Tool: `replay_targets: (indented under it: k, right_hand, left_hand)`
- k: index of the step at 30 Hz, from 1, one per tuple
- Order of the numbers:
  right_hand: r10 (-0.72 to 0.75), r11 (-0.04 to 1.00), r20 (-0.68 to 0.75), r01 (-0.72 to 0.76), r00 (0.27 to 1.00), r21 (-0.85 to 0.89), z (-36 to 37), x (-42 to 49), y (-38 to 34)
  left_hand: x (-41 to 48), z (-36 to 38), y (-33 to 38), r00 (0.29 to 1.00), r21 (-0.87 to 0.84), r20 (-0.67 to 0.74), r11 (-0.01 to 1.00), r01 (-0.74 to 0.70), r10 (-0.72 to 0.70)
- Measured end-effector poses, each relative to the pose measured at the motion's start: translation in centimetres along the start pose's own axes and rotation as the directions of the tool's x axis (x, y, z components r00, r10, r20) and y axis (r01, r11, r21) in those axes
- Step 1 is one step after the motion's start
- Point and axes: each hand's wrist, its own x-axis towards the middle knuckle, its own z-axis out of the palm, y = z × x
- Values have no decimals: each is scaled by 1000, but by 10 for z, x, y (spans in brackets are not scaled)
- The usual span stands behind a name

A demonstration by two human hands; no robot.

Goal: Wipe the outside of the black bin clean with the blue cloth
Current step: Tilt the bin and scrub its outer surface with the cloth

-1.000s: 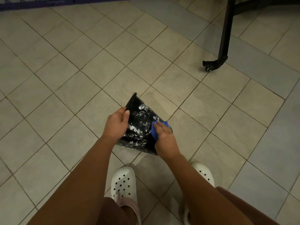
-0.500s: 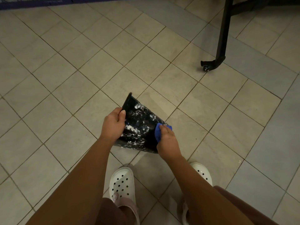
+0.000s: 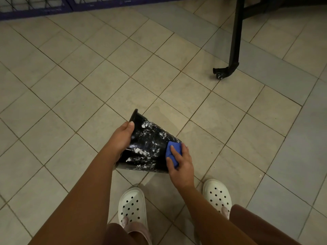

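Observation:
The black bin (image 3: 148, 147) is tipped on its side above the tiled floor, its wall smeared with white streaks and its rim pointing up and left. My left hand (image 3: 122, 138) grips the bin near the rim, thumb on top. A folded blue cloth (image 3: 172, 152) lies against the bin's narrow bottom end, and my right hand (image 3: 180, 163) holds it there with fingers curled over it. The bin's mouth and inside are hidden.
Beige tiled floor (image 3: 88, 85) lies all around. A black frame leg with a caster (image 3: 228, 69) stands at the upper right. A dark blue mesh barrier (image 3: 35, 9) runs along the top left. My white clogs (image 3: 132, 207) are just below the bin.
My right hand has slid the cloth down along the bin's bottom end, toward me. The left hand keeps the same grip near the rim. The camera view has shifted slightly.

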Motion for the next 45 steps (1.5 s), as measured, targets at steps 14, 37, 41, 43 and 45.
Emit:
replay_targets:
  k: [14,37,41,43,45]
  right_hand:
    - [-74,963,15,75,997,-259,0,7,6]
    - [-68,952,73,86,995,-294,-4,31,-8]
    - [-64,922,81,90,995,-377,1,14,-12]
    - [-173,897,99,198,980,-396,5,7,-10]
    - [-262,891,111,284,959,-354,3,13,-8]
  left_hand:
    - [-4,2,0,996,10,-44,997,-78,78]
    - [-7,0,-2,972,147,-86,968,-203,217]
    - [-3,-2,-5,973,158,-101,969,-189,206]
    - [-2,-4,-8,976,174,-91,968,-180,198]
    - [-3,-6,-10,976,177,-79,967,-186,202]
